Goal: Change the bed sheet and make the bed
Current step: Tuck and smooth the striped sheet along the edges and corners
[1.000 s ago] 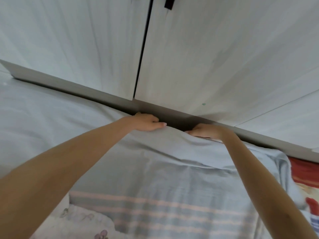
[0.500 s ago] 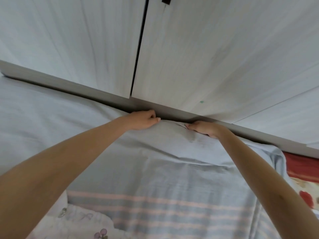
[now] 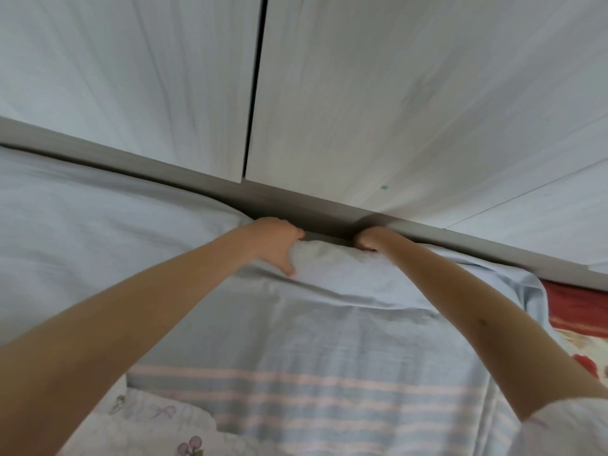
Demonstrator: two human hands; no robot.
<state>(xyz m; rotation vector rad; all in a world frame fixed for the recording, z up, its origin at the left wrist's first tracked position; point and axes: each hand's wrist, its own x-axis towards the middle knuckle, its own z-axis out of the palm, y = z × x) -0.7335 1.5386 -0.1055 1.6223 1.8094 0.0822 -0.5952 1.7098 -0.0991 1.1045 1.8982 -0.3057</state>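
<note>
Grip is tightening: left hand (image 3: 274,240) is curling round the sheet (image 3: 329,284) edge, thumb pressing on top, while right hand (image 3: 370,238) is clutching it just beside, fingers dipping into the gap by the wardrobe (image 3: 362,93). Half a second earlier both were lying flatter. Sheet is lying spread over the bed (image 3: 585,304), its far edge probably being tucked down.
</note>
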